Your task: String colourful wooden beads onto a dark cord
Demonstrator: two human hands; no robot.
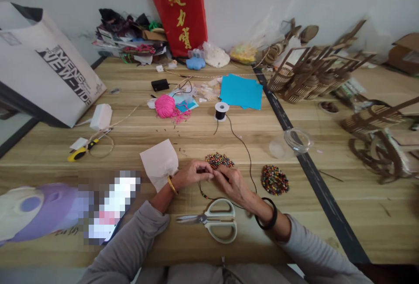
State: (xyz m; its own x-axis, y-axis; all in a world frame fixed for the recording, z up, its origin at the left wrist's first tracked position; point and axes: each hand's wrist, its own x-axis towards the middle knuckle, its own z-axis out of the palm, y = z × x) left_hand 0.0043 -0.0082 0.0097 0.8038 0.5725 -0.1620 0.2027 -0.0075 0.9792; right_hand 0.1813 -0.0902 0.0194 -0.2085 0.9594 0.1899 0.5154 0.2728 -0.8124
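Observation:
My left hand (pixel 193 173) and my right hand (pixel 233 183) meet fingertip to fingertip at the middle of the table, both pinched. A thin black cord (pixel 248 152) runs from a spool (pixel 221 111) round past my right wrist and up to my fingers, with a few coloured beads (pixel 204 196) on it below my hands. What the fingertips grip is too small to make out. Just beyond them lies a pile of loose coloured beads (pixel 220 160). Bead strands (pixel 275 180) lie coiled to the right. Scissors (pixel 209 220) with white handles rest nearer my body.
White paper (pixel 160 162) lies beside my left hand, with a lit phone (pixel 114 207) further left. Pink yarn (pixel 165 106) and blue sheets (pixel 241 91) are further back. A clear round container (pixel 297 140) and wooden pieces (pixel 307 79) stand right.

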